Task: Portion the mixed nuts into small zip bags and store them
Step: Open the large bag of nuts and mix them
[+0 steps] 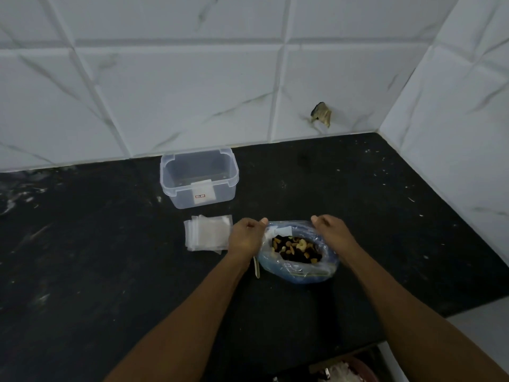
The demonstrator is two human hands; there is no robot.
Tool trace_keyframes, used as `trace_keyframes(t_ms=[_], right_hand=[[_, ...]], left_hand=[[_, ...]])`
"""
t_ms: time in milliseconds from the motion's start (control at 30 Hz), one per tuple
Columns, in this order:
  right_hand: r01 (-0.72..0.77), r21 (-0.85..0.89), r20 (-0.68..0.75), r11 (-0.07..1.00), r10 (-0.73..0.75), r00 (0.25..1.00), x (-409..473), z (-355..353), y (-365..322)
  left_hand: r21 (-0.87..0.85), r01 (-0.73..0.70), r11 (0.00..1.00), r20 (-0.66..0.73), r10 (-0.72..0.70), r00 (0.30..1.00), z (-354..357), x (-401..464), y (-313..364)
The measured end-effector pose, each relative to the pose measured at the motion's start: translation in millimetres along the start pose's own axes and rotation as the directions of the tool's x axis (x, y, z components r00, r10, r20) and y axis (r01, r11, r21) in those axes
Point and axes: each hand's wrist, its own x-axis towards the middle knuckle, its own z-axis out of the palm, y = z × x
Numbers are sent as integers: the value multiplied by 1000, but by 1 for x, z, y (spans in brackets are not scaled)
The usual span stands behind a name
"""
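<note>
While both hands pinch rim | left hand (246, 232), right hand (330, 230) | bag (300, 271) of nuts (296, 248) | spread mouth wide, evenly, keep upright.

Black stone countertop (96, 271), speckled with pale flecks and smudges, runs under and around both hands. Whitish smears on it far out to the left of the left hand. Beyond the hands, white marble-look wall tiles (187, 86) with grey veining and recessed grout lines. A second tiled wall (462, 119) meets the first in a corner, ahead and to the right of the right hand. Ragged dark hole (321, 113) in a tile, above and beyond the right hand, just over the counter line. Light dim, cool, even.
</note>
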Motion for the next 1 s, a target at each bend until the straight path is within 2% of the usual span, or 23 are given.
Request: trace_keyframes(t_ms=[67, 167, 267, 333, 433, 500, 533, 567, 633, 667, 700, 733, 767, 800, 867, 933, 1000], right_hand=[[0, -204, -95, 979, -20, 995, -3, -4, 7], [30, -387, -35, 922, -47, 998, -13, -9, 13], [106, -414, 36, 904, -100, 994, -19, -5, 12], [129, -431, -28, 893, -156, 987, -16, -7, 15], [64, -432, -111, 900, -123, 986, -13, -22, 21], [42, -452, -71, 891, -84, 994, -12, -29, 23], [57, -467, -41, 882, -86, 995, -12, -29, 20], [102, -487, -10, 868, -122, 992, -13, -27, 15], [239, -591, 18, 771, -284, 959, -15, -16, 5], [303, -641, 17, 705, -382, 924, -17, -9, -1], [361, -674, 7, 645, -483, 876, -19, -2, -7], [414, -684, -2, 600, -569, 822, -22, 5, -14], [457, -678, -5, 575, -626, 780, -24, 12, -20], [481, -659, 0, 579, -639, 769, -25, 17, -24], [476, -622, 52, 621, -574, 817, -23, 23, -29], [476, -604, 122, 639, -516, 848, -18, 23, -28], [482, -557, 125, 677, -505, 854, -12, 19, -25]], left_hand=[[99, -119, 988, -90, 128, 988, 0, -8, -6], [186, -130, 974, -214, 170, 962, 2, -25, -17], [147, -143, 979, -137, 164, 977, 15, -28, -32], [171, -236, 957, -92, 254, 963, 18, -26, -34], [291, -341, 894, -70, 375, 924, 8, -22, -31], [407, -362, 838, -83, 429, 899, 2, -25, -31], [503, -407, 762, -98, 518, 850, 1, -28, -32], [609, -476, 634, -75, 644, 762, 2, -32, -31], [720, -632, 286, 116, 848, 517, 11, -39, -31], [720, -684, 120, 252, 873, 417, 18, -41, -31], [704, -710, -3, 372, 853, 365, 25, -43, -30], [696, -715, -64, 464, 800, 380, 31, -44, -29], [706, -702, -88, 525, 731, 436, 36, -45, -30], [716, -693, -87, 556, 671, 490, 40, -46, -32], [716, -696, -58, 585, 593, 553, 41, -45, -36], [697, -711, -95, 634, 544, 550, 39, -43, -39], [666, -729, -159, 680, 533, 504, 38, -44, -40]])
